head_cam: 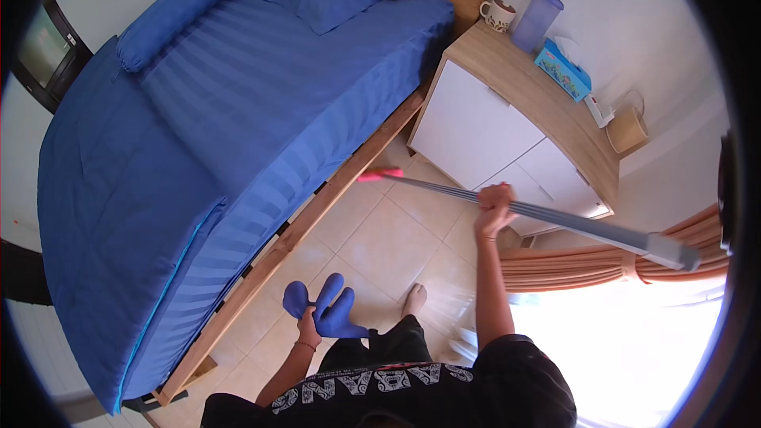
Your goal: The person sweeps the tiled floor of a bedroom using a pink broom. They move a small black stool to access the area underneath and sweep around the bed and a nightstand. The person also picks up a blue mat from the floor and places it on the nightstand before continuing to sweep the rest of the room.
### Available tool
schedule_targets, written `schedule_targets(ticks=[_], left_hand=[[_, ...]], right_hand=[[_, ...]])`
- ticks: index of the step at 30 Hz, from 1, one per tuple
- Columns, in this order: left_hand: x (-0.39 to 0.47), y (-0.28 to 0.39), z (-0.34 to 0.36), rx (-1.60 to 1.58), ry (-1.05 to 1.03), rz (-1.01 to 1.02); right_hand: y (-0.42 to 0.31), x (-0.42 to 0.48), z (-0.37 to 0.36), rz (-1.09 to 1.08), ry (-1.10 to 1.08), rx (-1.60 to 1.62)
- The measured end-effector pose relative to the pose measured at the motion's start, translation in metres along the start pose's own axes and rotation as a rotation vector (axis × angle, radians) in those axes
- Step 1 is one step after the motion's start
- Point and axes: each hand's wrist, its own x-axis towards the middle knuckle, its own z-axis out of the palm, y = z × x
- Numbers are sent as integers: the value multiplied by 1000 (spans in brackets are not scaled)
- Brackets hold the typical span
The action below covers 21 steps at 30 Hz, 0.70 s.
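My right hand is closed around the grey pole of a long-handled floor tool. The pole slants across the view, its thick grey end at the right above the curtain, its pink head low beside the bed frame. In my left hand is a blue plush toy or cushion with several rounded lobes; its exact kind I cannot tell. It hangs over the tiled floor, near my dark trousers.
A bed with blue bedding and a wooden side rail fills the left. At upper right, a cabinet carries a mug, a purple pitcher and a tissue box. An orange curtain hangs by the bright window.
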Motion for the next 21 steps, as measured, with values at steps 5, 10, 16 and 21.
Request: schedule_targets(ticks=[5,10,16,21], left_hand=[[17,27,-31,126,37,24],[21,41,-46,137,75,-8],[34,32,-33,128,40,-49],[45,13,-24,59,-20,-102]], right_hand=[[76,-76,1,127,-197,-157],[15,-126,6,278,-212,-234],[-72,-116,24,344,-87,-432],[-106,-93,51,194,-6,-284]])
